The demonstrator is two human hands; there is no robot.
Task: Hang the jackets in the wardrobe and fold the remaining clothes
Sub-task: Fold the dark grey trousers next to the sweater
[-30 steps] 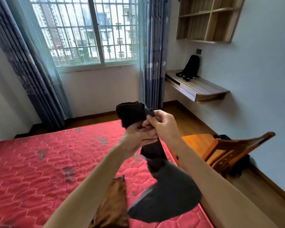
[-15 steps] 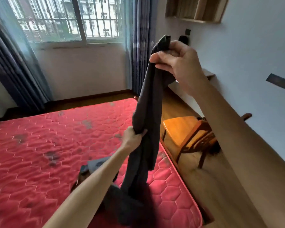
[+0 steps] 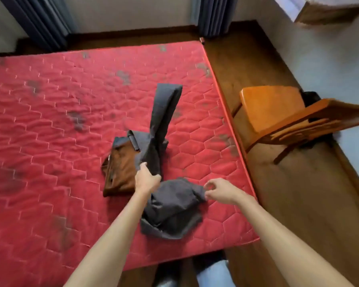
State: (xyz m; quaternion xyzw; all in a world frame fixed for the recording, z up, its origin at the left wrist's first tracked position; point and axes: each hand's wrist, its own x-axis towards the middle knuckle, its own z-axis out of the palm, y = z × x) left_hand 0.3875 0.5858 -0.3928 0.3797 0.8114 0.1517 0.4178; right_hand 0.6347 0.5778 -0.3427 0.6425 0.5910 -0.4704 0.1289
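Dark grey trousers (image 3: 164,141) lie on the red mattress (image 3: 50,121). One long part stretches away from me, and the near part is bunched up close to the bed's front edge. My left hand (image 3: 146,179) grips the trousers at their middle. My right hand (image 3: 220,191) sits at the right edge of the bunched part with thumb and forefinger curled together; whether it holds cloth is unclear. A folded brown garment (image 3: 120,172) lies just left of the trousers, partly under them, with a grey-blue piece (image 3: 124,139) at its far end.
A wooden chair (image 3: 274,108) stands on the wood floor right of the bed, with a dark bag (image 3: 311,96) behind it. Blue curtains (image 3: 214,15) hang at the far wall. A wall desk (image 3: 330,13) juts out at top right.
My right hand let go of the raised trousers end and came down to the bed. The trousers dropped from hanging upright to lying on the mattress. My view tilted down.
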